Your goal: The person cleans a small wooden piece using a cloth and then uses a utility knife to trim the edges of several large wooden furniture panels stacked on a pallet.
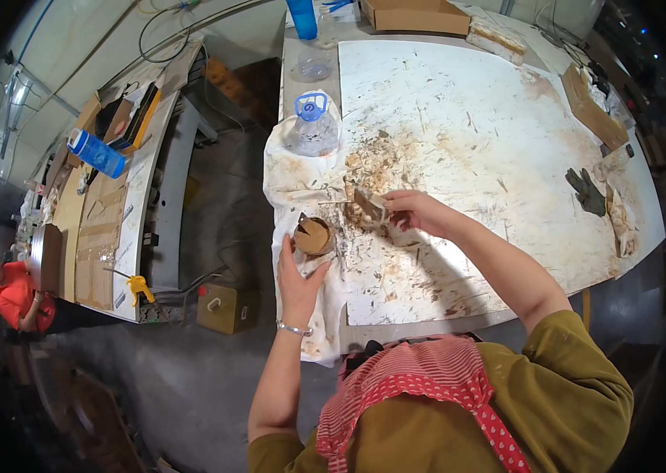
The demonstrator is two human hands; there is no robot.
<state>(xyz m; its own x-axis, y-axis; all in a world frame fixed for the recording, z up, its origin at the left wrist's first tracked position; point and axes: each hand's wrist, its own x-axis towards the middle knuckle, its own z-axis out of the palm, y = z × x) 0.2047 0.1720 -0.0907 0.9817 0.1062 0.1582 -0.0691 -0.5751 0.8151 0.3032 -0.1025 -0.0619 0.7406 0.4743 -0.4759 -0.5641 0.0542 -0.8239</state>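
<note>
On a stained white cloth (274,173) at the table's left edge stands a small round container (316,239) with brown material inside. A dark, pointed piece sticks up at its rim. My left hand (298,288) curves round its near left side, with thumb and fingers against it. My right hand (416,211) pinches a flat, dirty, grey-brown piece (368,205) whose exact kind I cannot make out. It hangs over a heap of brown crumbs and scraps (380,162) on the white board (475,158), to the right of the container.
Beyond the cloth's middle stands a clear plastic jug with a blue handle (312,118). A cardboard box (416,16) sits at the far edge, and a dark glove (586,191) lies at right. Left across the aisle, another bench holds a blue bottle (96,154); a person in red (22,296) is beside it.
</note>
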